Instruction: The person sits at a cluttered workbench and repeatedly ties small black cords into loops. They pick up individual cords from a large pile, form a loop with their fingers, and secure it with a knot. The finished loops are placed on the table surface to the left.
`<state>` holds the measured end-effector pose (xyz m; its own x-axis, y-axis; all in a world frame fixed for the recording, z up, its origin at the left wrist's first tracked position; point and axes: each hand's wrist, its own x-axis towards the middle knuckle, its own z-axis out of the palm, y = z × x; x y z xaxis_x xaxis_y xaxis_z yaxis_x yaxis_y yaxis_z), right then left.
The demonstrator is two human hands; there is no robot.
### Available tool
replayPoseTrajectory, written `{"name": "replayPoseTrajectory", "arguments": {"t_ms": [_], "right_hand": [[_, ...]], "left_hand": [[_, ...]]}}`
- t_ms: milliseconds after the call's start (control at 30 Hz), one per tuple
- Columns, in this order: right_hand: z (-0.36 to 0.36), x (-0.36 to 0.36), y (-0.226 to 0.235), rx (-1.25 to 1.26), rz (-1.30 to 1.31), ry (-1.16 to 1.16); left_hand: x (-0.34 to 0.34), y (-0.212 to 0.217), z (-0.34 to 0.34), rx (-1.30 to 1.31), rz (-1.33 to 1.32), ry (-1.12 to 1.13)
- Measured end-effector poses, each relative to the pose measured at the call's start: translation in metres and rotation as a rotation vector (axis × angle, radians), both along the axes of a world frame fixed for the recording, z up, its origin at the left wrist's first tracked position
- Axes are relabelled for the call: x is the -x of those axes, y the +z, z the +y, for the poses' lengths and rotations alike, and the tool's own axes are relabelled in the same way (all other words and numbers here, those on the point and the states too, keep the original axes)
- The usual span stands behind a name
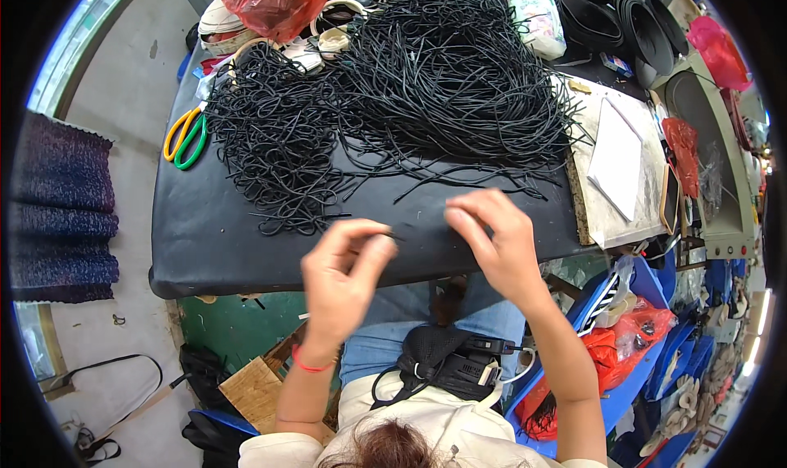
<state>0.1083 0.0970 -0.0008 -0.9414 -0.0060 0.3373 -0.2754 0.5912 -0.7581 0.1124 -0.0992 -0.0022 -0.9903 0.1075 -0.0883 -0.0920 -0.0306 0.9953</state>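
Observation:
Over the near edge of the black-covered table, my left hand [348, 267] pinches a short dark end of black cord [397, 236] between thumb and fingertips. To its right, my right hand [498, 237] is raised with thumb and forefinger brought close together. Whatever lies between those fingertips, if anything, is too small and blurred to make out. Beyond my hands lies a large heap of loose black cords [459, 83], with several strands trailing toward me. Left of it is a pile of looped, knotted black cords [279, 148].
Scissors [187, 136] with yellow and green handles lie at the table's left side. A red plastic bag [279, 5] sits at the far left. On the right is a pale board [607, 173] with a white sheet. A blue bin [611, 370] holding red bags stands beside me.

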Motion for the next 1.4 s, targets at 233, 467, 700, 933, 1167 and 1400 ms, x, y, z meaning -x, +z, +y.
{"name": "replayPoseTrajectory", "arguments": {"t_ms": [233, 467, 700, 933, 1167, 1400], "right_hand": [[0.009, 0.033, -0.032, -0.496, 0.24, -0.128], [0.003, -0.012, 0.005, -0.418, 0.257, 0.03], [0.013, -0.016, 0.029, -0.309, 0.35, -0.097], [-0.014, -0.01, 0.025, -0.135, 0.246, -0.089], [-0.02, -0.017, 0.016, -0.01, 0.115, 0.025], [-0.021, -0.019, 0.017, 0.007, 0.08, 0.092]], "left_hand": [[0.034, -0.008, -0.038, 1.049, 0.493, 0.503], [0.017, 0.008, 0.013, 0.831, 0.834, -0.05], [0.003, 0.01, 0.015, 0.52, 0.547, -0.115], [0.004, 0.008, 0.033, -0.538, -0.455, -0.207], [0.004, -0.004, 0.03, -0.62, -0.461, -0.148], [0.004, -0.004, 0.032, -0.549, -0.379, -0.15]]}}
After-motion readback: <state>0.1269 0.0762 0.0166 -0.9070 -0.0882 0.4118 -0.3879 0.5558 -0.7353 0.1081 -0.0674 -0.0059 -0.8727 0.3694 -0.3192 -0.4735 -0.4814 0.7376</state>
